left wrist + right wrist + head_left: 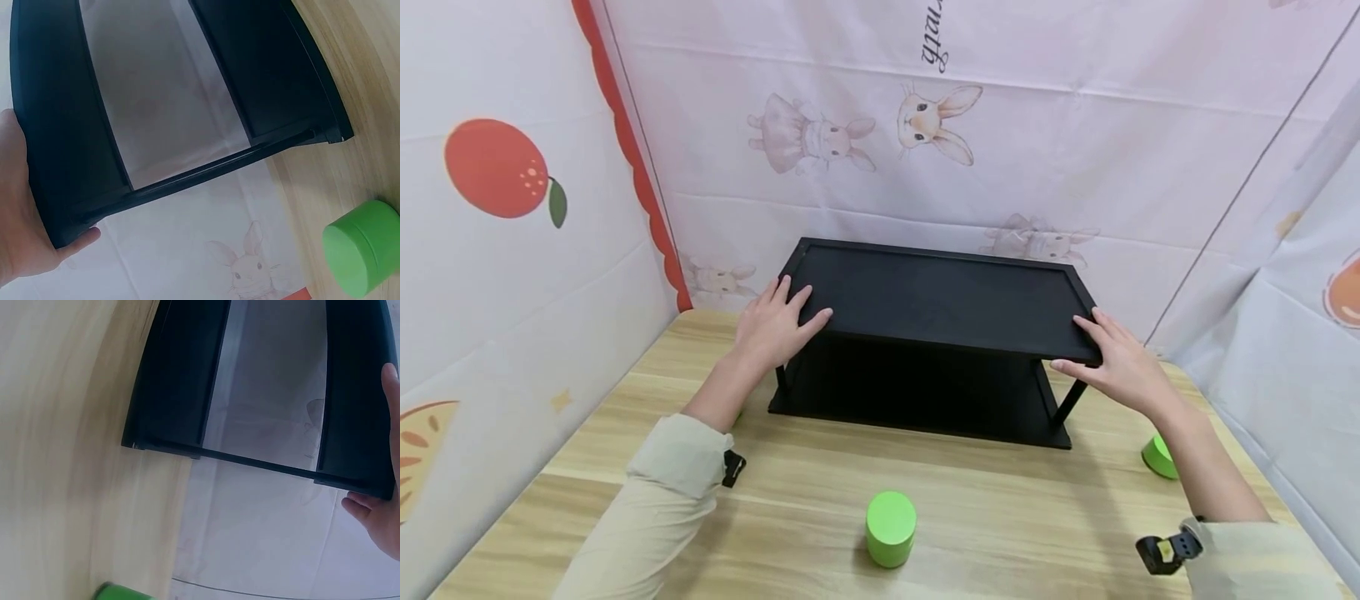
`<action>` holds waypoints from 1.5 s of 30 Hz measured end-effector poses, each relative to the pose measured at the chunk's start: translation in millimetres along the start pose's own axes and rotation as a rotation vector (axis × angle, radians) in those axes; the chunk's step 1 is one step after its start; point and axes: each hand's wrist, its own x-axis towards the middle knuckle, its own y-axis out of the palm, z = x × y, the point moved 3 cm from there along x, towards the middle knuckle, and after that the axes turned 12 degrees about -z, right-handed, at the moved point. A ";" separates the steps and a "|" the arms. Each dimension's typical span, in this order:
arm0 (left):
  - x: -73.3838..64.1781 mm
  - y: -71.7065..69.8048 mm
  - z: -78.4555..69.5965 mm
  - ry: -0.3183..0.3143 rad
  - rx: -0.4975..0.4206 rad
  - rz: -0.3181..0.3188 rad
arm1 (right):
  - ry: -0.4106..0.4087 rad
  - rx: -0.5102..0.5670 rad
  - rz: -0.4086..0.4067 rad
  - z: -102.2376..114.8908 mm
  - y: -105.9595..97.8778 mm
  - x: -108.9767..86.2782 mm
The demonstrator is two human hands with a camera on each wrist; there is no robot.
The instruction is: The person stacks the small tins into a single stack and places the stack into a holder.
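Note:
A black two-tier shelf (pixel 940 296) stands at the back of the wooden table, its lower board (pixel 910 392) under the raised top. My left hand (pixel 769 329) grips the top board's left front corner, fingers spread over the edge. At the opposite corner my right hand (pixel 1116 362) holds the board, with its thumb along the front edge and its fingers on top. Both wrist views look through the shelf from its ends, past a thin black end bar (pixel 200 175); fingertips (pixel 356 509) show by the right-hand corner.
A green cylinder (pixel 891 529) stands on the table (pixel 805 492) in front of the shelf. Another green cylinder (pixel 1160 457) is beside my right forearm. One more green cylinder (pixel 362 250) is by the left end, mostly hidden in the head view. Printed cloth (pixel 865 192) hangs behind.

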 end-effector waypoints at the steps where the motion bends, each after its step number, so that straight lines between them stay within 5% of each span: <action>1: 0.4 -0.3 0.1 -0.001 0.002 -0.004 | -0.005 -0.009 -0.003 0.5 -0.5 0.2; 7: -1.7 -3.5 1.9 -0.001 0.013 -0.047 | -0.043 -0.074 -0.039 7.4 -4.6 -0.8; 13: -13.7 -12.1 0.0 0.057 -0.004 -0.166 | -0.100 -0.092 -0.116 15.2 -15.3 -6.6; 22: -49.8 -18.7 -11.8 0.237 -0.159 -0.399 | -0.102 -0.012 -0.180 21.0 -30.6 -32.6; 29: -79.2 -15.2 -32.5 0.493 -0.344 -0.593 | -0.087 0.056 -0.274 17.9 -42.2 -53.8; 31: -86.7 -11.3 -38.8 0.523 -0.413 -0.540 | -0.062 0.065 -0.301 14.4 -46.1 -58.8; 33: -93.4 -3.6 -43.6 0.515 -0.500 -0.408 | -0.037 0.074 -0.326 10.3 -48.6 -63.2; 40: -113.4 32.7 -54.3 0.378 -0.801 0.269 | 0.039 0.099 -0.361 -5.8 -46.3 -75.9; 45: -128.2 53.5 -60.6 0.362 -0.823 0.509 | 0.158 0.110 -0.358 -26.5 -39.0 -88.9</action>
